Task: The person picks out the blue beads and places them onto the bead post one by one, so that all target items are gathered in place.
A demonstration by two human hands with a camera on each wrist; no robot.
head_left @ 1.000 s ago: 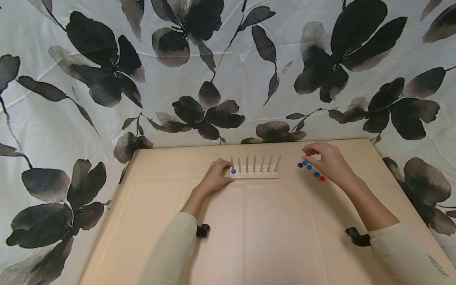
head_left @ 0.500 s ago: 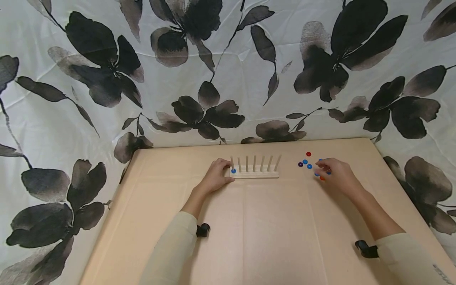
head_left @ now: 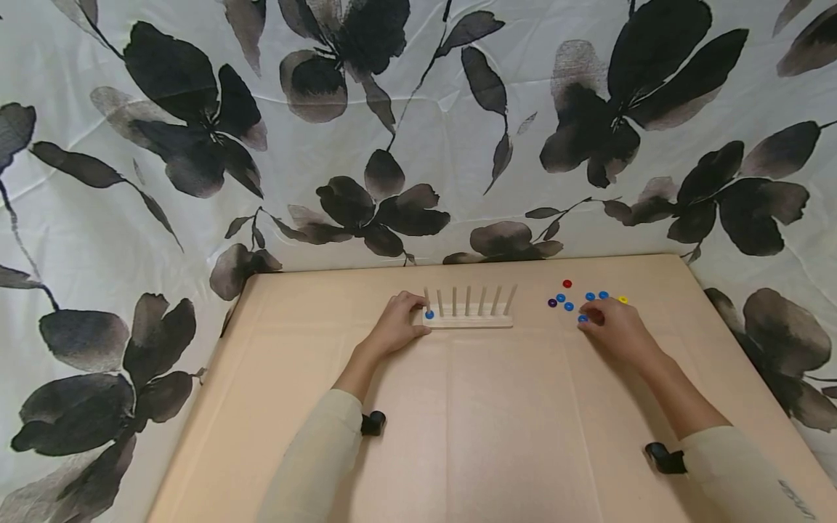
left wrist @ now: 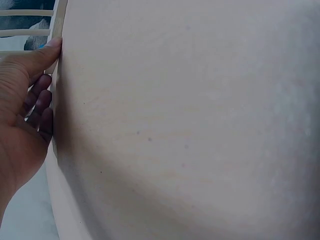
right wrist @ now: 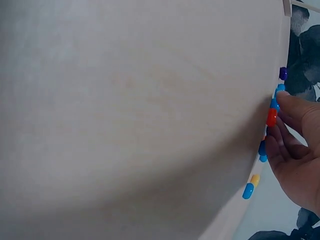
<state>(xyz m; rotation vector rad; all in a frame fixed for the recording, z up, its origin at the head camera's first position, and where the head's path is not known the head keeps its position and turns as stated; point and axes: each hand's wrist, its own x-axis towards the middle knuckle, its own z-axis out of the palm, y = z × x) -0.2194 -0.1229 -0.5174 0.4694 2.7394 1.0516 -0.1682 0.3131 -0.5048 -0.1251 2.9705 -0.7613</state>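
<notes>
A wooden peg rack (head_left: 467, 322) stands near the far edge of the table, its upright pegs in a row. One blue bead (head_left: 429, 314) sits on the leftmost peg. My left hand (head_left: 395, 319) grips the rack's left end, thumb in front and fingers behind. My right hand (head_left: 617, 330) is low over the loose beads, fingers curled. In the head view a blue bead (head_left: 582, 318) shows between thumb and index tips. In the right wrist view an orange-red bead (right wrist: 271, 117) lies between thumb and fingers. Whether either is pinched is unclear.
Loose beads lie right of the rack: purple (head_left: 552, 303), red (head_left: 567, 283), yellow (head_left: 623, 299) and several blue ones. The table (head_left: 497, 421) ends against a floral cloth (head_left: 418, 131).
My right hand has let go of the red bead at the far side, moved right, then come down nearer the front beads, hiding the orange-red one. My left hand and the rack have stayed still.
</notes>
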